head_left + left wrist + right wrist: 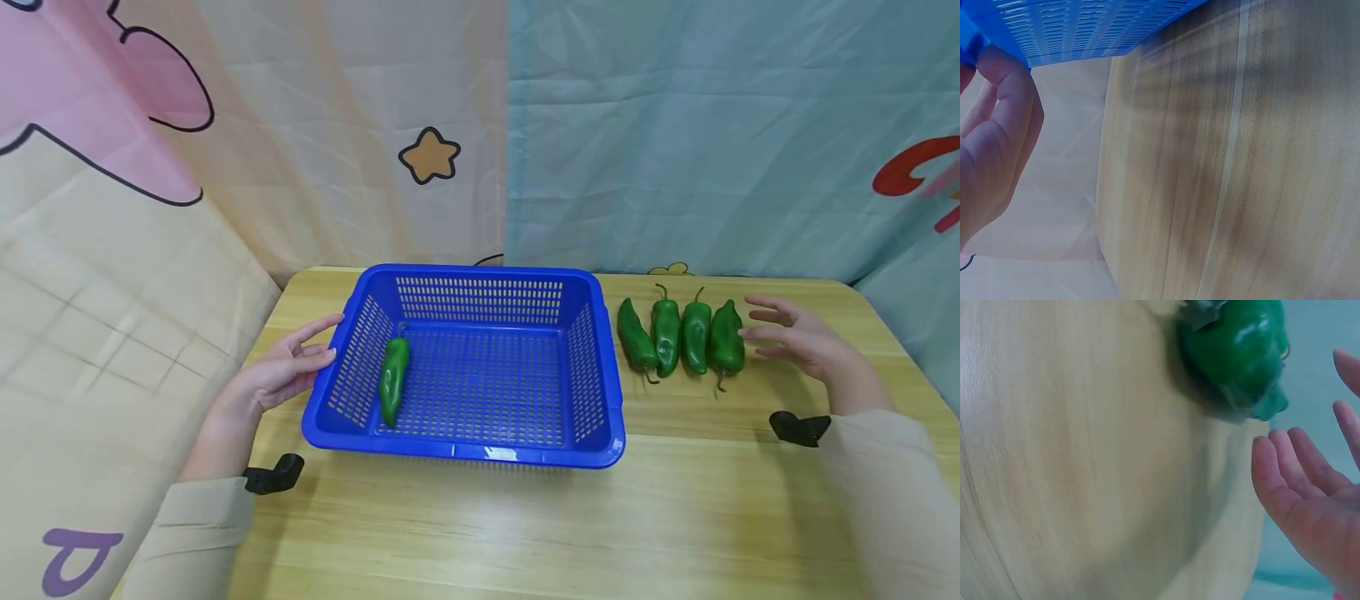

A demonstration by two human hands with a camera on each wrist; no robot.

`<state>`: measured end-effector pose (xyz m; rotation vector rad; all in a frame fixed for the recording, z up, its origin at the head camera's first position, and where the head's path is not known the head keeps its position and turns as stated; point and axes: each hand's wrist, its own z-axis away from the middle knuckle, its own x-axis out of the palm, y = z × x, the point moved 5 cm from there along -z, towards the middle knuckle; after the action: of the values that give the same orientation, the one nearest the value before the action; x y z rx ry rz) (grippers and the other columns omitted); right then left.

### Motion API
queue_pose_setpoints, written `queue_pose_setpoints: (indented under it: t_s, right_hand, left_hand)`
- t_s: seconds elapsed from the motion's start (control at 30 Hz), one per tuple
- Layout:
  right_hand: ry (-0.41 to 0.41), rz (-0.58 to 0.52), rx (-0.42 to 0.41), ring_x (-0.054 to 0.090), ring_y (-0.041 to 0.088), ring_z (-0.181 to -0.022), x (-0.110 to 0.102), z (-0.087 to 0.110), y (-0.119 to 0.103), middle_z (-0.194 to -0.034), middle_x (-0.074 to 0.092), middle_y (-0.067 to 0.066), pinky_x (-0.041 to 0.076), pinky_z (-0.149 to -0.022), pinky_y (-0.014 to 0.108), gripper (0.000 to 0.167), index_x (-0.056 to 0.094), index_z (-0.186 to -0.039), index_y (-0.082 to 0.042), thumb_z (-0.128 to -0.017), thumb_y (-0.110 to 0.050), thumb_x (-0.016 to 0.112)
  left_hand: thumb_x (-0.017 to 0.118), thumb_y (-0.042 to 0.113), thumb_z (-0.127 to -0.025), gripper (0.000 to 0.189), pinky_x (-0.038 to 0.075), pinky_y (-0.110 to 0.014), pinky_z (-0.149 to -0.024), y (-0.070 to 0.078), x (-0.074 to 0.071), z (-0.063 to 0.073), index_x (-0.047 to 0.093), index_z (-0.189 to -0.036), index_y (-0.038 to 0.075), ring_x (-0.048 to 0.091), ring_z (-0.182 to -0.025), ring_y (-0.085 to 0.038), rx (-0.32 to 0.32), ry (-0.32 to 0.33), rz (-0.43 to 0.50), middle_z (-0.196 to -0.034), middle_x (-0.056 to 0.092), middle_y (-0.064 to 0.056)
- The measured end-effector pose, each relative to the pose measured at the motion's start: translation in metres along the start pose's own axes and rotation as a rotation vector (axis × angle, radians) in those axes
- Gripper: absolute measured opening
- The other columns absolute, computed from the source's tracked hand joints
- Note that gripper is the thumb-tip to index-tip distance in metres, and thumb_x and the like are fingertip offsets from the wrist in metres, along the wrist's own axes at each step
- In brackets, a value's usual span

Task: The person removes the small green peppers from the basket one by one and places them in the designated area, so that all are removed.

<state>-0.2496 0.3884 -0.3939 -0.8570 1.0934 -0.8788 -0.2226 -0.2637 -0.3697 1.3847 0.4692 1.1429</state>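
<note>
A blue plastic basket point(465, 454) with slotted walls stands on the table, and one green pepper point(393, 382) lies inside near its left wall. My left hand point(288, 362) is at the basket's left rim, thumb and forefinger touching its outer edge; the left wrist view has these fingers point(1013, 87) just under the rim. To the right of the basket, several green peppers point(696, 337) lie side by side. Beside the rightmost pepper point(726, 340), my right hand point(806, 346) is held with fingers spread and nothing in them. In the right wrist view its fingertips are close to that pepper point(1241, 353).
The wooden table point(480, 533) reaches back to a printed curtain point(675, 167). Another patterned cloth point(112, 333) hangs along the left side. A dark wrist mount point(798, 427) sits on the right arm, and a similar one point(276, 475) on the left.
</note>
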Motion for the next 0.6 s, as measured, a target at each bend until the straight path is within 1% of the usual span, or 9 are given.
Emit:
queue_pose_setpoints:
  t_s: [0.07,0.13,0.2,0.3,0.37,0.5,0.53,0.6]
  right_hand:
    - [0.015,-0.037,-0.018,0.05,-0.014,-0.089,-0.003,0.002,-0.005,-0.127,0.035,-0.001,0.05,-0.072,0.015,0.053,0.032,-0.135,-0.031,-0.093,-0.01,0.056]
    - [0.03,-0.106,-0.026,0.053,-0.011,-0.089,-0.006,0.004,-0.01,-0.116,0.041,-0.014,0.05,-0.07,0.015,0.048,0.038,-0.127,-0.034,-0.093,-0.007,0.057]
    - [0.038,-0.175,-0.036,0.055,-0.009,-0.088,-0.007,0.007,-0.015,-0.109,0.044,-0.019,0.051,-0.069,0.016,0.045,0.042,-0.122,-0.034,-0.092,-0.005,0.057]
    - [0.027,-0.271,-0.062,0.058,-0.004,-0.088,-0.005,0.012,-0.024,-0.106,0.05,-0.019,0.052,-0.068,0.018,0.042,0.048,-0.118,-0.032,-0.091,-0.001,0.056]
    - [0.026,-0.288,-0.079,0.059,-0.003,-0.087,-0.003,0.015,-0.031,-0.104,0.054,-0.02,0.052,-0.068,0.018,0.041,0.051,-0.115,-0.033,-0.092,0.0,0.056]
    - [-0.019,-0.373,-0.112,0.061,0.001,-0.089,0.003,0.02,-0.045,-0.104,0.06,-0.017,0.053,-0.068,0.021,0.041,0.057,-0.113,-0.031,-0.092,0.004,0.052]
    - [-0.018,-0.374,-0.112,0.061,0.001,-0.09,0.004,0.02,-0.049,-0.104,0.06,-0.016,0.053,-0.069,0.021,0.041,0.058,-0.112,-0.031,-0.092,0.005,0.052]
    - [-0.042,-0.415,-0.122,0.061,0.002,-0.091,0.009,0.022,-0.056,-0.105,0.061,-0.014,0.053,-0.069,0.022,0.041,0.059,-0.112,-0.028,-0.092,0.007,0.051]
  left_hand:
    - [0.043,-0.003,-0.097,0.046,0.055,-0.032,-0.077,0.0,0.0,0.0,0.034,-0.136,0.02,0.066,-0.088,-0.022,0.001,0.0,0.001,-0.1,0.066,-0.011]
    - [0.043,-0.003,-0.096,0.046,0.055,-0.032,-0.077,0.0,0.0,0.0,0.035,-0.135,0.02,0.066,-0.088,-0.022,0.001,-0.001,0.004,-0.1,0.066,-0.011]
    - [0.043,-0.003,-0.096,0.046,0.055,-0.032,-0.077,0.0,0.0,0.0,0.035,-0.135,0.02,0.066,-0.089,-0.022,0.003,-0.002,0.004,-0.1,0.066,-0.011]
    - [0.043,-0.003,-0.097,0.046,0.055,-0.033,-0.078,0.0,0.0,0.0,0.034,-0.136,0.02,0.066,-0.089,-0.022,0.005,-0.005,-0.001,-0.1,0.066,-0.011]
    - [0.043,-0.003,-0.097,0.047,0.055,-0.033,-0.078,0.0,0.0,0.0,0.033,-0.137,0.019,0.066,-0.089,-0.022,0.004,-0.006,-0.006,-0.1,0.066,-0.011]
    - [0.042,-0.003,-0.097,0.048,0.055,-0.033,-0.077,0.0,0.0,0.001,0.03,-0.138,0.019,0.066,-0.089,-0.022,-0.003,-0.007,-0.007,-0.1,0.066,-0.011]
    - [0.042,-0.003,-0.097,0.048,0.055,-0.033,-0.077,0.001,0.0,0.001,0.03,-0.138,0.019,0.066,-0.089,-0.022,-0.004,-0.009,-0.006,-0.1,0.066,-0.011]
    - [0.042,-0.003,-0.097,0.048,0.055,-0.033,-0.077,0.001,0.001,0.001,0.03,-0.138,0.019,0.066,-0.088,-0.022,-0.003,-0.014,-0.008,-0.1,0.066,-0.011]
